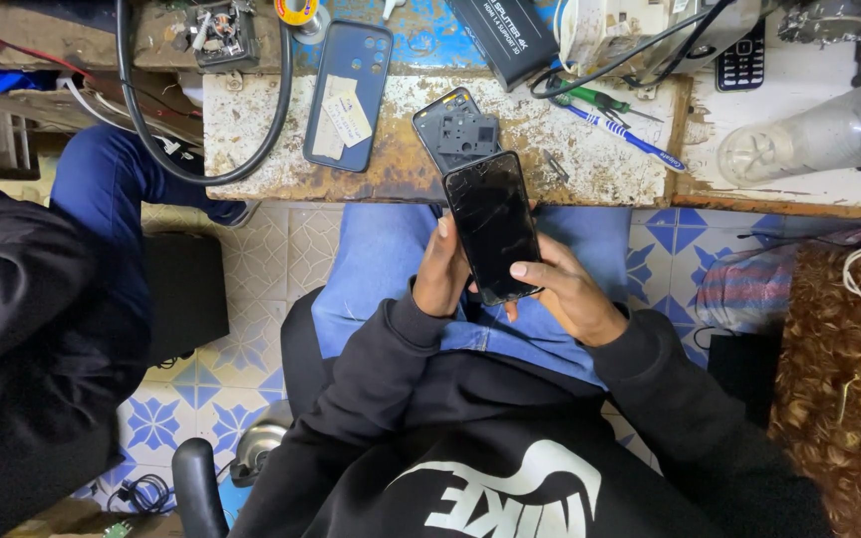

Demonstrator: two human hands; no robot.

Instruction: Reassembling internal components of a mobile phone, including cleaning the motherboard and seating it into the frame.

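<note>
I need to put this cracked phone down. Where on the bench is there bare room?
Bare bench top lies between the black cable and the blue case. A smaller patch lies below the blue pen. Around the phone frame it is crowded.

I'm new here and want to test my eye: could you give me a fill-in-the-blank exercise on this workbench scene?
1. Both hands hold a black phone whose screen is ____.
2. The blue phone case lies on the ____.
3. The pen beside the screwdriver is ____ and white.

Missing words: cracked; workbench; blue
</note>
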